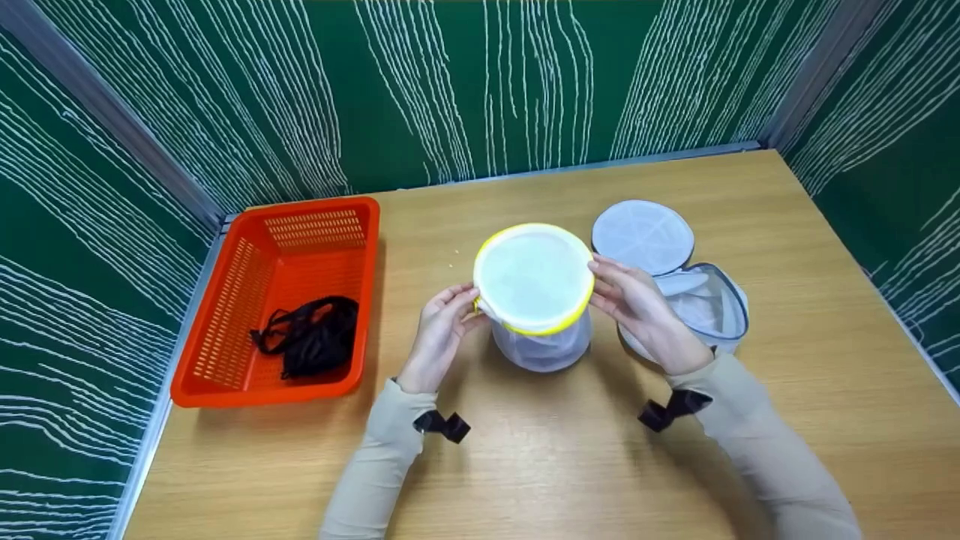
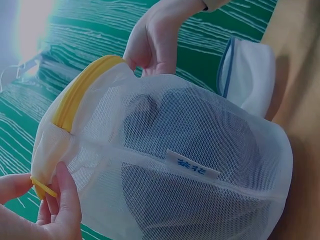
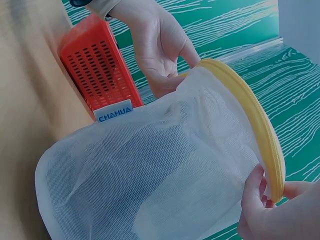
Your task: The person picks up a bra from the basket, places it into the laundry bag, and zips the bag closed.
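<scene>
A white mesh laundry bag [image 1: 534, 277] with a yellow zipper stands upright on the table, its round top facing up. On its left side my left hand [image 1: 441, 337] pinches the zipper end; in the left wrist view the yellow zipper pull [image 2: 44, 187] lies between thumb and fingers. Opposite, my right hand [image 1: 645, 311] pinches the yellow-edged rim, as the right wrist view shows by the zipper band [image 3: 257, 120]. Through the mesh a darker area shows; I cannot tell whether something lies inside.
Behind my right hand is a second mesh laundry bag [image 1: 643, 236] with a dark blue zipper, its round lid folded back. At left sits an orange plastic basket [image 1: 300, 266] holding a black bundled cloth item [image 1: 322, 345]. Green panels [image 1: 480, 90] border the wooden table [image 1: 540, 465].
</scene>
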The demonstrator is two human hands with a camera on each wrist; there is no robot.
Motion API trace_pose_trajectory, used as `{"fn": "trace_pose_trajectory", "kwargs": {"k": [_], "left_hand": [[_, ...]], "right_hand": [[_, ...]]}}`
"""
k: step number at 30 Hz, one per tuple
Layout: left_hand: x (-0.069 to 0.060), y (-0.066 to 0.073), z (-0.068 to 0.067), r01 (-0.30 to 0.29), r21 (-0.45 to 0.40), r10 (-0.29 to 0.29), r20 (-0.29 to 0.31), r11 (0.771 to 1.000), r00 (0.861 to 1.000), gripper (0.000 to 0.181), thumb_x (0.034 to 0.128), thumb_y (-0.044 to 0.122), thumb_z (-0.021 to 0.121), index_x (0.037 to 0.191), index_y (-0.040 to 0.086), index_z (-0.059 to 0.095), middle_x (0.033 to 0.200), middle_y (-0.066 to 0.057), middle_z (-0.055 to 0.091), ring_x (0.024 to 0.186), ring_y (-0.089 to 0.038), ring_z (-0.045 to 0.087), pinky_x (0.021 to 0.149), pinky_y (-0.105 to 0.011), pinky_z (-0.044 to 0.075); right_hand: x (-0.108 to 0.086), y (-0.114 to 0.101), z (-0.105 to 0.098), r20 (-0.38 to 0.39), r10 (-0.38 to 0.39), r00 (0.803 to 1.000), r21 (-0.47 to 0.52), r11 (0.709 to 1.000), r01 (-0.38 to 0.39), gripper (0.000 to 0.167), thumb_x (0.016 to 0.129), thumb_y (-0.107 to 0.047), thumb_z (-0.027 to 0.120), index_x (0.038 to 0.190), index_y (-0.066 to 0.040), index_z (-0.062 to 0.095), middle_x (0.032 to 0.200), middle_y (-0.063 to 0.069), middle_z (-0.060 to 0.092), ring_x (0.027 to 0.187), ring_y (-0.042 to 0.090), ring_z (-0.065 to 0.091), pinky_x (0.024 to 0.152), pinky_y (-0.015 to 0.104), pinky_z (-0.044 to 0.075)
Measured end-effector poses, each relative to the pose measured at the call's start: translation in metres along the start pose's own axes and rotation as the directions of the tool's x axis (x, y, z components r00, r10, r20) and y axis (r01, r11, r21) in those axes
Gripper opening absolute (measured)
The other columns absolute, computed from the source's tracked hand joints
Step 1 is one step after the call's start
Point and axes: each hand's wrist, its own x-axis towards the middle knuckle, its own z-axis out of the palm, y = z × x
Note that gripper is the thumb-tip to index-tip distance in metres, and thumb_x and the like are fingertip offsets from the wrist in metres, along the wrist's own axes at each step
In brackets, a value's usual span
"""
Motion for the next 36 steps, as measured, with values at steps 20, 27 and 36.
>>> {"fn": "trace_pose_trajectory", "kwargs": {"k": [20, 27, 36], "left_hand": [[0.081, 0.021, -0.01, 0.013, 0.088, -0.005, -0.082, 0.996, 0.997, 0.018, 0.0828, 0.009, 0.059, 0.095, -0.004, 0.057, 0.088, -0.01, 0.059, 0.079, -0.018, 0.057, 0.078, -0.033, 0.049], [0.086, 0.041, 0.004, 0.076, 0.099, -0.062, -0.134, 0.992, 0.989, 0.016, 0.0836, 0.002, 0.057, 0.099, -0.003, 0.055, 0.096, -0.011, 0.057, 0.089, -0.021, 0.055, 0.088, -0.035, 0.044], [0.106, 0.042, 0.009, 0.013, 0.128, 0.008, -0.165, 0.992, 0.986, 0.021, 0.0841, -0.001, 0.054, 0.105, -0.006, 0.053, 0.093, -0.009, 0.053, 0.08, -0.016, 0.055, 0.087, -0.036, 0.044]], "right_hand": [[0.067, -0.028, 0.023, -0.076, 0.006, 0.997, -0.055, 0.998, -0.01, 0.059, 0.082, -0.006, 0.06, 0.135, -0.006, 0.034, 0.127, 0.011, 0.044, 0.089, 0.013, 0.058, 0.081, 0.024, 0.048], [0.089, -0.036, 0.031, -0.11, -0.008, 0.994, -0.056, 0.998, 0.001, 0.053, 0.085, -0.003, 0.055, 0.134, -0.006, 0.036, 0.135, 0.011, 0.039, 0.099, 0.016, 0.055, 0.083, 0.025, 0.046], [0.11, -0.042, 0.035, -0.127, -0.039, 0.991, -0.032, 0.999, 0.035, 0.05, 0.083, 0.002, 0.056, 0.13, -0.007, 0.043, 0.131, 0.011, 0.044, 0.091, 0.016, 0.057, 0.079, 0.025, 0.048]]}}
